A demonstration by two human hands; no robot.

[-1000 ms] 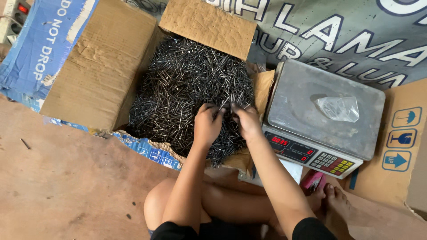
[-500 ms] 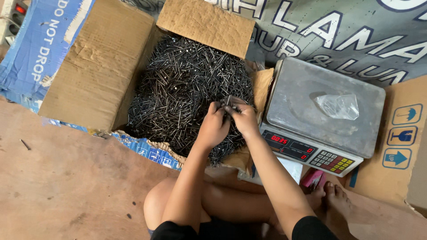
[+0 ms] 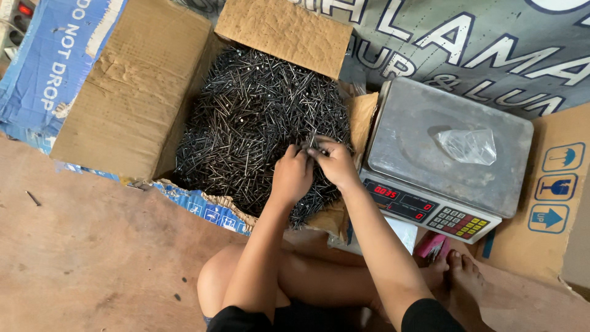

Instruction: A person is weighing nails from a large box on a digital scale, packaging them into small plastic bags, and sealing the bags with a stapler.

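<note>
An open cardboard box (image 3: 132, 92) holds a heap of dark nails (image 3: 246, 117). Both my hands are over the near right part of the heap, touching each other. My left hand (image 3: 291, 175) has its fingers curled around a bunch of nails. My right hand (image 3: 335, 161) pinches a few nails at its fingertips, right against the left hand. To the right stands a digital scale (image 3: 442, 154) with a small clear plastic bag (image 3: 468, 144) lying on its steel pan.
The box flaps (image 3: 284, 32) stand open at the back and left. A printed banner (image 3: 467, 37) lies behind the scale, and a flattened carton (image 3: 553, 197) at the right. My bent legs and bare foot (image 3: 458, 276) rest on the brown floor (image 3: 80, 258).
Both hands have lifted slightly off the heap and drawn together, gathering nails between the fingers. The box and scale have not moved.
</note>
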